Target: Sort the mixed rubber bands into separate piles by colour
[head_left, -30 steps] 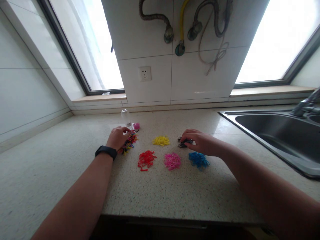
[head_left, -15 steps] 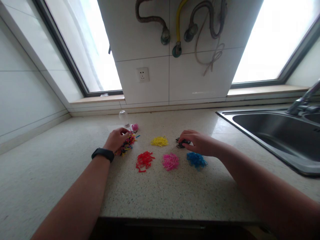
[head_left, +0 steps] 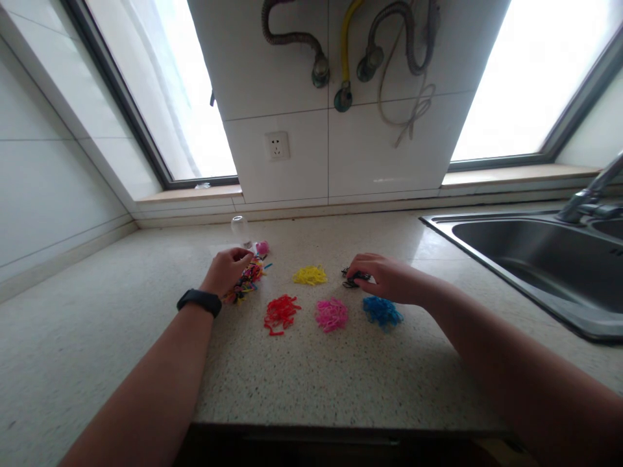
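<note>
My left hand (head_left: 227,271) is at a mixed-colour pile of small rubber bands (head_left: 248,280), thumb and fingertips pinched together above it. Whatever is in that pinch is too small to make out. On the right, my right hand (head_left: 382,275) curls its fingers and thumb round black rubber bands (head_left: 351,280), partly hidden under the fingers. Between the hands lies a yellow pile of bands (head_left: 310,275). Nearer to me are a red pile (head_left: 282,312), a pink pile (head_left: 331,314) and a blue pile (head_left: 383,312), side by side.
A clear plastic container (head_left: 239,228) and a round pink object (head_left: 262,248) stand behind the mixed pile. A steel sink (head_left: 525,259) with a tap (head_left: 591,194) is set into the speckled counter (head_left: 331,383) at right. Hoses and a socket (head_left: 277,146) are on the tiled wall.
My left hand has shifted slightly, its fingertips lifting a little from the mixed pile. My right hand stays at the black bands, and the coloured piles look the same.
</note>
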The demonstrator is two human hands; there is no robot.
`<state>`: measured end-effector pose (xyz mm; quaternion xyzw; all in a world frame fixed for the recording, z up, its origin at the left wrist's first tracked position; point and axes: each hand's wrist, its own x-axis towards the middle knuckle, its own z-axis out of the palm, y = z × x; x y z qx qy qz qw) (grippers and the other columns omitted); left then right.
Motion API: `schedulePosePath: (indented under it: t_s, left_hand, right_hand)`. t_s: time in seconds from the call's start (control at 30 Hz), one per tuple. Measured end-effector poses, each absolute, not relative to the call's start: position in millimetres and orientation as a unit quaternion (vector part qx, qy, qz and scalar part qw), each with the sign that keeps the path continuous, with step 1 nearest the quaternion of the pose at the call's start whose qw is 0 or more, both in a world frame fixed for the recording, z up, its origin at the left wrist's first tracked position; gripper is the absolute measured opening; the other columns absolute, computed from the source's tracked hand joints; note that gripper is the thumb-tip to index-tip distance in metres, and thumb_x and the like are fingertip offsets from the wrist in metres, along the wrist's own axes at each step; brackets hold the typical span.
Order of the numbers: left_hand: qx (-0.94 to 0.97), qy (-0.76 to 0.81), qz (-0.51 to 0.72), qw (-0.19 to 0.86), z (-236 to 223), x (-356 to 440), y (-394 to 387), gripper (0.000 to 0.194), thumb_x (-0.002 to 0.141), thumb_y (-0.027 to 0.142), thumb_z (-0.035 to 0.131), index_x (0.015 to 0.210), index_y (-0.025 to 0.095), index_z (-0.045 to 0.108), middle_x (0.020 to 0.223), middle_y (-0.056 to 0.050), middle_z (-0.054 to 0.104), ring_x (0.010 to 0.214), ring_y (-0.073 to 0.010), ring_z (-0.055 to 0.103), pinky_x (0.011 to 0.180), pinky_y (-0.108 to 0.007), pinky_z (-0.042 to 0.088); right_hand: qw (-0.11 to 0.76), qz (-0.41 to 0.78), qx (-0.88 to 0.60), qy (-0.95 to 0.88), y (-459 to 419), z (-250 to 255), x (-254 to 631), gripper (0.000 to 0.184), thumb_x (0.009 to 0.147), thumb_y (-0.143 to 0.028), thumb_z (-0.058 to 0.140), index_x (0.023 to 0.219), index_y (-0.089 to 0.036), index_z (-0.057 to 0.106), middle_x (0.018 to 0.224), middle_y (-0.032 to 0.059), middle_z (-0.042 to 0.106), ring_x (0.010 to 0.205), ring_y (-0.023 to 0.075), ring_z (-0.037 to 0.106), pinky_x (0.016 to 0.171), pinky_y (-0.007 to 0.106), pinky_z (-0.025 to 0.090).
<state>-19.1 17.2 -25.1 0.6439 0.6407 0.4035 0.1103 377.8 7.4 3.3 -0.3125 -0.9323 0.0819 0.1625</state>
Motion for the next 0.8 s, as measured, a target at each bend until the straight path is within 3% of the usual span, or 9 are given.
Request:
schedulePosePath:
  t_s: [0.13, 0.27, 0.4, 0.63, 0.8]
  left_hand:
    - [0.651, 0.591, 0.448, 0.161, -16, -2, 7, 0.047, 0.083, 0.054, 0.06, 0.101, 0.012, 0.073, 0.092, -0.007, 0.075, 0.081, -0.0188, 0.066, 0.074, -0.027, 0.048]
    - [0.65, 0.538, 0.473, 0.254, -10, 18, -2, 0.041, 0.08, 0.05, 0.067, 0.095, 0.013, 0.071, 0.082, -0.006, 0.071, 0.064, -0.0139, 0.059, 0.06, -0.025, 0.045]
    - [0.689, 0.504, 0.452, 0.26, -8, 36, -9, 0.032, 0.081, 0.043, 0.066, 0.091, 0.014, 0.071, 0.082, -0.006, 0.07, 0.058, -0.0111, 0.051, 0.053, -0.024, 0.038]
    - [0.754, 0.45, 0.411, 0.243, 3, 92, -39, 0.019, 0.084, 0.033, 0.066, 0.091, 0.017, 0.073, 0.077, -0.004, 0.067, 0.066, -0.0127, 0.051, 0.061, -0.025, 0.04]
    - [0.843, 0.349, 0.325, 0.251, 29, 136, -61, 0.012, 0.086, 0.027, 0.067, 0.093, 0.021, 0.074, 0.087, -0.003, 0.068, 0.079, -0.0144, 0.059, 0.072, -0.027, 0.046]
  right_hand:
    - [0.167, 0.077, -0.303, -0.935, 8, 4, 378, 0.02, 0.089, -0.018, 0.056, 0.104, -0.02, 0.069, 0.102, 0.0081, 0.067, 0.097, 0.0207, 0.062, 0.087, 0.034, 0.046]
    - [0.175, 0.078, -0.294, -0.937, 9, 3, 378, 0.019, 0.089, -0.018, 0.058, 0.104, -0.021, 0.069, 0.1, 0.0076, 0.068, 0.097, 0.0207, 0.062, 0.088, 0.035, 0.045]
    - [0.175, 0.072, -0.299, -0.935, 10, 4, 381, 0.019, 0.09, -0.019, 0.057, 0.104, -0.02, 0.069, 0.101, 0.008, 0.068, 0.097, 0.0204, 0.062, 0.088, 0.034, 0.046]
    - [0.186, 0.056, -0.311, -0.93, 15, 4, 388, 0.019, 0.089, -0.017, 0.055, 0.102, -0.018, 0.069, 0.099, 0.0076, 0.068, 0.093, 0.0185, 0.062, 0.085, 0.031, 0.046]
    - [0.204, 0.048, -0.318, -0.925, 19, 4, 396, 0.018, 0.089, -0.016, 0.056, 0.1, -0.019, 0.069, 0.099, 0.0063, 0.068, 0.091, 0.0171, 0.061, 0.082, 0.029, 0.045]
